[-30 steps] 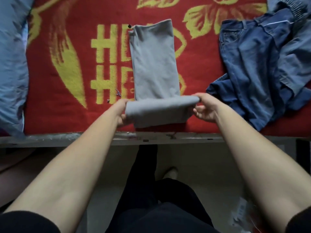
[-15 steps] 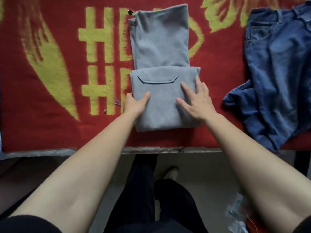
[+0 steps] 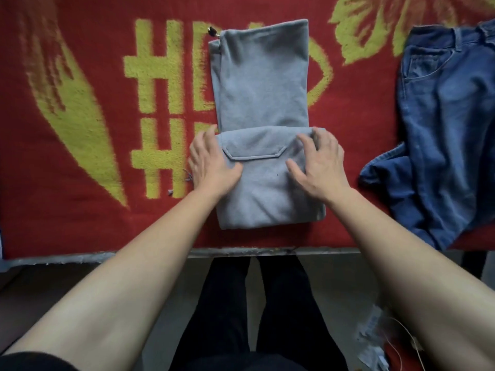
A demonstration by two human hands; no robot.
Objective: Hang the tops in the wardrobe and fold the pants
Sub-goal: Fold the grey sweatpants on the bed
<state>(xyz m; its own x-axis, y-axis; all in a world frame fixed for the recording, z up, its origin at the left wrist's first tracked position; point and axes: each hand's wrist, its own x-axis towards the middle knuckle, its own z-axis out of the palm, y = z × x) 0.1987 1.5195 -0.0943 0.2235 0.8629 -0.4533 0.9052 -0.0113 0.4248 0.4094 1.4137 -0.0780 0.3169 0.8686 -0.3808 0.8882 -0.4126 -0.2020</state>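
Red pile blanket (image 3: 80,210) with yellow pattern covers the table; fuzzy, so folds likely stay put. Bare floor at frame bottom. Grey pants (image 3: 262,84) at centre frame, near part folded up over the rest, pocket flap on top: soft, light, limp knit, best taken at both corners of the fold edge. Jeans (image 3: 442,129) crumpled at right, unfolded, probably stiffer. Left hand (image 3: 211,162) lies flat on the fold's left edge. Right hand (image 3: 321,164) presses the top right corner, fingers arched, nothing pinched. Drawstring tip (image 3: 213,30) at the pants' upper left.
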